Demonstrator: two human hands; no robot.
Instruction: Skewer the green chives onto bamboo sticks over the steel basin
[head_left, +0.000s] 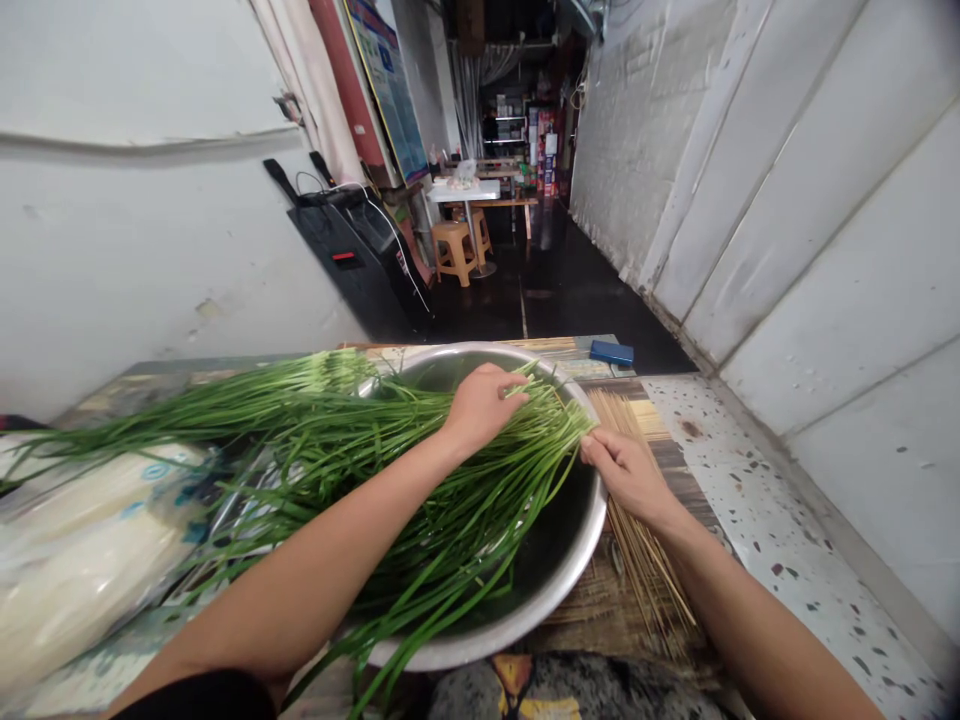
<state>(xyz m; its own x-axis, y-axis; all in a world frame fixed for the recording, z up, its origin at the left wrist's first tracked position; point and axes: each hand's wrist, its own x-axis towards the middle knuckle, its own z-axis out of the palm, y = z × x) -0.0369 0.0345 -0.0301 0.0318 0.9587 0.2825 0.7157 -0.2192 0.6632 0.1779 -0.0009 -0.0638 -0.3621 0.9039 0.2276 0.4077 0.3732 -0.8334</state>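
A large heap of green garlic chives lies across a wide metal basin, with its pale cut ends toward the right rim. My left hand rests on top of the heap near those ends, its thumb and forefinger apart; its other fingers are mostly hidden. At the right rim, my right hand is closed, thumb against forefinger, pinching the pale stalk ends. The long leaves hang over the basin's left and front edges.
Another bundle of chives lies behind, to the left. Plastic-wrapped pale packs sit at left. Thin bamboo skewers lie right of the basin, and a blue box is at the table's far edge. A white wall runs along the right.
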